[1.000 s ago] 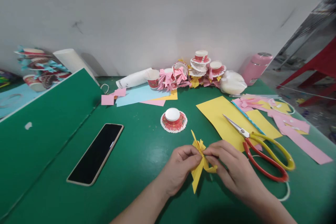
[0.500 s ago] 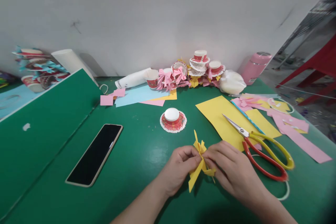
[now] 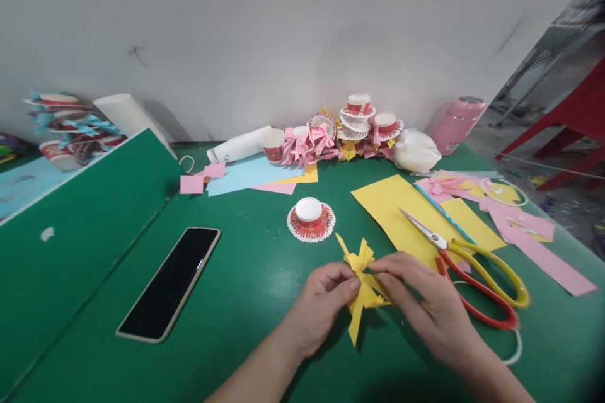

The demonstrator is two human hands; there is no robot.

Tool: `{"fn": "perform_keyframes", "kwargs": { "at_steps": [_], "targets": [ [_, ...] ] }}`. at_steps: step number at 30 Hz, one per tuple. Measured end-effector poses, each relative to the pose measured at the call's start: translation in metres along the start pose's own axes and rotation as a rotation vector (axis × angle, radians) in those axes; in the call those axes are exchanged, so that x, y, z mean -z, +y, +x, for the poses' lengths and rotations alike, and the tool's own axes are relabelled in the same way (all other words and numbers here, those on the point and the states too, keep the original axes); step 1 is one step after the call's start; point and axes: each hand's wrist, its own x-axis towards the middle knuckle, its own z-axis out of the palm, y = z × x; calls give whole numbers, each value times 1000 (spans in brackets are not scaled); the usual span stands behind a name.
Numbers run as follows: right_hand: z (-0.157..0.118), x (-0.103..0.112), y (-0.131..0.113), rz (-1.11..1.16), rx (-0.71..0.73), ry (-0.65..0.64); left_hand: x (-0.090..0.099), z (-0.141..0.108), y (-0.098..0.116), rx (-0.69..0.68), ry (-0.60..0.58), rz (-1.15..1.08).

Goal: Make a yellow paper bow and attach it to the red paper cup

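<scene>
- The person's bare left forearm (image 3: pixel 259 362) slants up and inward from the lower edge.
- The left hand (image 3: pixel 317 308) is curled, its thumb (image 3: pixel 347 289) and forefinger (image 3: pixel 341 271) pinched.
- The bare right forearm (image 3: pixel 491 368) mirrors that slant.
- The right hand (image 3: pixel 432 308) faces it, forefinger extended, thumb just below; whether their tips meet is unclear.

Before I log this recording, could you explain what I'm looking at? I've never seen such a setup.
No machine here: a person works with two bare hands, seen from one camera worn on the head, looking forward and down. The left hand pinches a folded yellow paper piece; the right hand has fingertips at its edge, though whether they grip is unclear. On the green table lie a phone, a red-and-white fringed cup, scissors with blades over a yellow sheet, and pink strips.
</scene>
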Motion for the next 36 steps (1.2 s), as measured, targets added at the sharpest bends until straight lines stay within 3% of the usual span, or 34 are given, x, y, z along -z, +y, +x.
{"fn": "perform_keyframes", "kwargs": {
  "at_steps": [4, 8, 14, 21, 26, 36],
  "targets": [
    [-4, 3, 5, 305, -237, 55, 1, 1, -1, -68, -13, -40],
    [-7, -4, 6, 425, -176, -5, 2, 2, -2, -147, -17, -27],
    [-7, -17, 1, 388, -173, 28, 4, 2, -2, -205, 49, 36],
    [-5, -13, -1, 329, -153, -37, 0, -1, 3, -140, 64, -4],
    [-4, -11, -2, 299, -233, -89, -1, 0, 2, -141, 32, -27],
    [-3, -16, -2, 316, -348, -12, 0, 1, 0, -168, 22, 41]
  ]
}}
